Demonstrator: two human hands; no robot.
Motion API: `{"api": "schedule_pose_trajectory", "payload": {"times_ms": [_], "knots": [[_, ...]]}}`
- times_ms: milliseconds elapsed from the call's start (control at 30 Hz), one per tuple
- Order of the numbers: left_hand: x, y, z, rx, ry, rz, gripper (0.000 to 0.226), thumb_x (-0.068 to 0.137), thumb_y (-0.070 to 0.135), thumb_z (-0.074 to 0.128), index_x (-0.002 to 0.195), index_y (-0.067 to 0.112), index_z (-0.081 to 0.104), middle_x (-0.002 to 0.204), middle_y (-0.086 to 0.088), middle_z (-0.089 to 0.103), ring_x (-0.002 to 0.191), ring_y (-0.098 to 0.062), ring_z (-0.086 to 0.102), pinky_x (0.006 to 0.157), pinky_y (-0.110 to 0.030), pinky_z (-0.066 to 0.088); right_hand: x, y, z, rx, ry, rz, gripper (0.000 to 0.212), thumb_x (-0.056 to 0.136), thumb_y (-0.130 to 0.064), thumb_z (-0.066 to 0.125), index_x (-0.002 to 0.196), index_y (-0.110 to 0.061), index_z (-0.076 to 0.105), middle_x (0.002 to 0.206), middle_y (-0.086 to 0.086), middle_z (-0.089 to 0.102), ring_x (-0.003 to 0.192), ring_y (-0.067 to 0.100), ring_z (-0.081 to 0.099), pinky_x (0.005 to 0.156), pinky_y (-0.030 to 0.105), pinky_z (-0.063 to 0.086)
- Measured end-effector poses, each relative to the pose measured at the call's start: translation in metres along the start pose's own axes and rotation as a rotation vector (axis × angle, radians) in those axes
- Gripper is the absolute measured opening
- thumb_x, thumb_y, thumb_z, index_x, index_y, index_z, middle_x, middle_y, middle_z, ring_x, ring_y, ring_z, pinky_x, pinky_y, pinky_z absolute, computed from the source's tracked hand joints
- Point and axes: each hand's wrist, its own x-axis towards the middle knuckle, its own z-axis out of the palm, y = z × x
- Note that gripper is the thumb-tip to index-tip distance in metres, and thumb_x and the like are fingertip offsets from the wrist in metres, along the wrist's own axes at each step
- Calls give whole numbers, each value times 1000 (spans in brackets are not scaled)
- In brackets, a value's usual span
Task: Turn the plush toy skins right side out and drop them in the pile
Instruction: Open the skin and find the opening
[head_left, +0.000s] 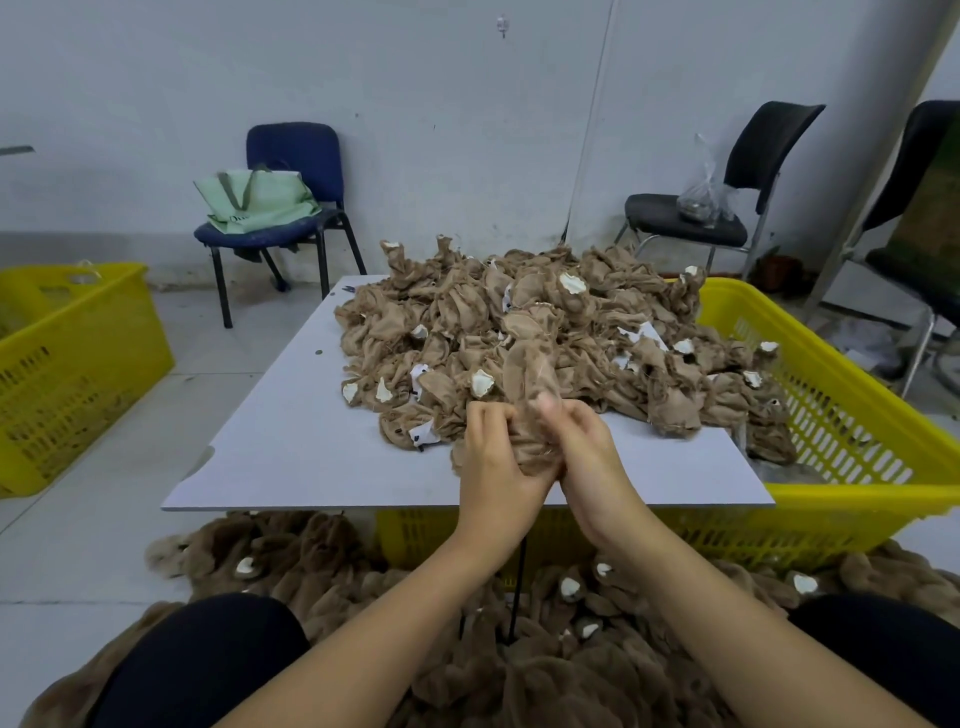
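Skin in hand: a tan plush skin (524, 395) at the centre of the frame, over the near edge of the white board (291, 457); its thin, dull fabric rises as a blurred tube above the fingers, bunched below between the palms.
Left hand (493, 462): fingers curled, grasping the lower left of the skin.
Right hand (582, 441): fingers curled round the right side of the skin, thumb up against the fabric.
Unturned heap (545, 332): crumpled tan skins with white patches and tags, on the board in the upper centre, spilling right into a yellow basket (841, 415).
Finished pile (467, 623): fluffier brown skins on the floor at the bottom of the frame, between the knees.
Surroundings: a blue chair (296, 156) with a green bag (254, 200) at upper left; another yellow basket (67, 364) at left.
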Motion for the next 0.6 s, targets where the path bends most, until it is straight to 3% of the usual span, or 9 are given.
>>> {"api": "schedule_pose_trajectory", "payload": {"times_ms": [67,167,200,267,333,467,600], "knots": [[2,1,1,2,16,16,46,79,29,81,97,26,39,107,7,33,92,-8,51,70,-39,56,0,0,-2,-76,-16,-43,36,90,-27,75,109,-1,59,98,12,75,92,23,75,76,29,60],[5,0,-2,34,-20,54,46,75,37,80,97,21,42,117,4,35,112,-12,44,87,-32,52,-1,-2,-5,122,-44,33,4,96,-5,60,94,-3,58,86,11,72,85,23,73,69,28,59],[7,0,-5,18,-67,48,44,75,41,77,98,21,45,123,5,37,121,-11,41,96,-27,47,-1,-3,-6,220,-50,73,8,97,-1,55,91,-4,58,86,12,71,84,24,73,66,30,59],[12,3,-14,-107,-149,9,33,80,43,68,103,22,55,133,8,44,132,-6,40,107,-23,37,2,-3,-9,349,-47,119,17,95,4,47,104,-2,60,99,18,73,90,29,74,67,36,60],[18,5,-22,-239,-128,-67,29,86,33,62,111,19,62,134,5,53,132,-8,45,112,-35,39,5,-1,-10,433,-33,134,32,93,7,42,121,1,57,110,22,73,97,32,74,70,39,60],[22,9,-24,-109,-170,-201,56,83,36,75,133,24,55,136,8,49,133,-11,43,114,-43,37,9,-1,-13,483,-73,237,46,85,3,41,128,7,57,117,25,70,99,33,73,69,37,61],[21,13,-21,-64,-167,-197,57,78,32,84,128,24,58,124,7,53,123,-10,45,107,-37,42,12,-5,-16,462,-113,335,53,73,-3,42,122,11,58,115,27,68,82,30,74,58,32,57]]}}
